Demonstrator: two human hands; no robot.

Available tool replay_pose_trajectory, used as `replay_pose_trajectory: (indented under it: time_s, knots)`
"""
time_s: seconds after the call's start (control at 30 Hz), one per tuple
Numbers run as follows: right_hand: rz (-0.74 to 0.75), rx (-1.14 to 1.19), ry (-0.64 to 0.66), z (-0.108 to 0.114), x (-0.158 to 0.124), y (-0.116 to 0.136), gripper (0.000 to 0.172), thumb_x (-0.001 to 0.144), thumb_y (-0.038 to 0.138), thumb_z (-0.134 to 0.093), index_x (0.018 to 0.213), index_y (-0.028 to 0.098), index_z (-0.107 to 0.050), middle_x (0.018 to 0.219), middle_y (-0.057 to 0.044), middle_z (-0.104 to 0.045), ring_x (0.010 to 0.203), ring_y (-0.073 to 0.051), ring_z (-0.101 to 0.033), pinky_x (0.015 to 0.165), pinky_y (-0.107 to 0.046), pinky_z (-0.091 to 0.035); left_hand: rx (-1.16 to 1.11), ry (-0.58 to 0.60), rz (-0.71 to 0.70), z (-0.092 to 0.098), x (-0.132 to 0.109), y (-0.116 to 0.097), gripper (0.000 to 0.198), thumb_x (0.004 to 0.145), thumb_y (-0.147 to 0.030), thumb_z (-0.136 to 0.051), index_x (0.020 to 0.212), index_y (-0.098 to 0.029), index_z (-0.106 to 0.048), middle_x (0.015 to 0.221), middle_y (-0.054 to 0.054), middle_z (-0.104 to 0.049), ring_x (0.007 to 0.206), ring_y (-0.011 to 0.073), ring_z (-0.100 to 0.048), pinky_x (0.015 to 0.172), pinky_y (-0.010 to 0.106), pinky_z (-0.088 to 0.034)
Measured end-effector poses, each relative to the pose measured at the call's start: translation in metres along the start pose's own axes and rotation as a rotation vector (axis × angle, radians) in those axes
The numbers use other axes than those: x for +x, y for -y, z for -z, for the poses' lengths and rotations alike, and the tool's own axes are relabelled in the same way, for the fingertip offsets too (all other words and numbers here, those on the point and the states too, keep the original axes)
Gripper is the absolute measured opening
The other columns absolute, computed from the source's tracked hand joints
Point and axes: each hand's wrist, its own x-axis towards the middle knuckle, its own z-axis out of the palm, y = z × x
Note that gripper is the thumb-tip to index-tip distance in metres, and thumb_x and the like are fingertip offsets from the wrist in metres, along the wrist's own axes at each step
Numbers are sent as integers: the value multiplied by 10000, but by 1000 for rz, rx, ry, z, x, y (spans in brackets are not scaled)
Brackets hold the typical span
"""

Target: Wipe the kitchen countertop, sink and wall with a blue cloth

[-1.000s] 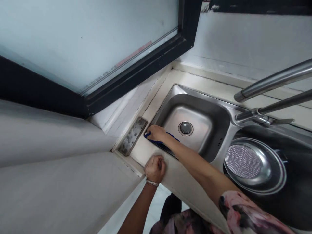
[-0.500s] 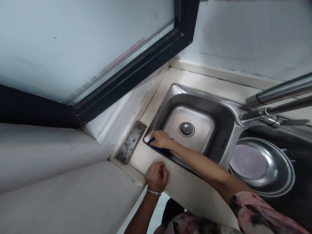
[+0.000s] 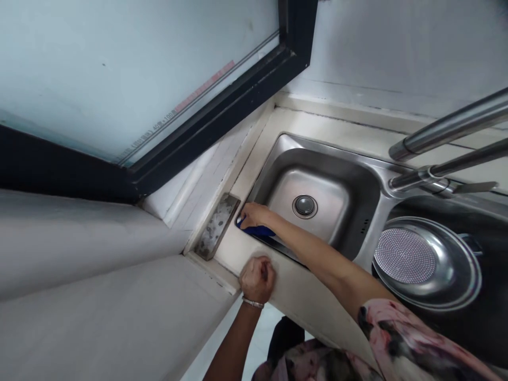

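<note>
My right hand grips a blue cloth and presses it on the near left corner of the steel sink's rim. Part of the cloth is hidden under the hand and forearm. My left hand, with a bracelet at the wrist, rests closed on the pale countertop just in front of the sink. Its fingers are curled into a fist, and nothing shows in them. The sink's left basin has a round drain in its floor.
A metal strainer sits in a metal bowl in the right basin. Steel tap pipes reach in from the right. A stained rectangular tray lies left of the sink, below the dark window frame.
My right hand has slid the cloth slightly left and up along the rim to the sink's corner. My left hand stays closed on the countertop. The view has shifted slightly.
</note>
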Motion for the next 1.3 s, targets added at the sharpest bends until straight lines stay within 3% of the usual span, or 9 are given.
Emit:
replay_pose_trajectory:
  time_s: [0.13,0.3,0.43,0.67,0.87,1.13,1.3]
  knots:
    - [28,-21,8,0,-15,-9,272,695,241,-736,952,240,-825,1026,-54,-796,990,-262,-729,710,-254,-528,-8,-13,-6,-1,-1,1,105,946,-190,-524,908,-219,-617,650,-23,-544,588,147,-548,608,286,-439]
    - [65,-56,79,-4,-43,-40,105,625,265,-787,727,260,-810,776,-11,-767,839,-236,-716,627,-241,-478,-10,-12,-2,0,0,2,102,934,-176,-527,907,-222,-614,656,-20,-544,606,154,-556,618,293,-436]
    - [79,-42,52,-10,-56,-57,151,670,354,-794,793,271,-822,857,-15,-772,896,-248,-710,640,-253,-467,-28,2,-2,0,0,2,101,926,-169,-529,916,-224,-613,668,-14,-555,619,160,-561,628,297,-439]
    - [51,-75,-16,-9,-34,-29,324,775,366,-746,1076,263,-807,1108,-59,-776,1084,-286,-691,802,-287,-506,-21,42,26,1,0,0,103,929,-183,-525,908,-232,-613,667,-8,-552,617,172,-556,620,317,-424]
    - [25,-172,-27,-1,-19,-5,334,735,221,-743,1063,203,-804,1144,-107,-770,1077,-299,-707,807,-305,-545,-33,37,14,0,0,1,106,926,-172,-525,927,-222,-618,682,-7,-563,629,172,-561,631,316,-425]
    - [6,-69,-73,2,-17,1,329,791,264,-717,1115,250,-778,1222,-43,-750,1132,-254,-694,878,-285,-553,-27,9,-9,-4,-2,6,89,928,-164,-560,943,-210,-635,668,-30,-523,609,150,-531,627,291,-411]
    - [-30,-65,-4,6,-29,-4,396,737,215,-757,1132,184,-766,1238,-119,-737,1134,-288,-695,876,-320,-568,-14,-14,-28,-5,1,6,79,920,-167,-566,926,-201,-637,648,-44,-496,585,137,-520,615,277,-418]
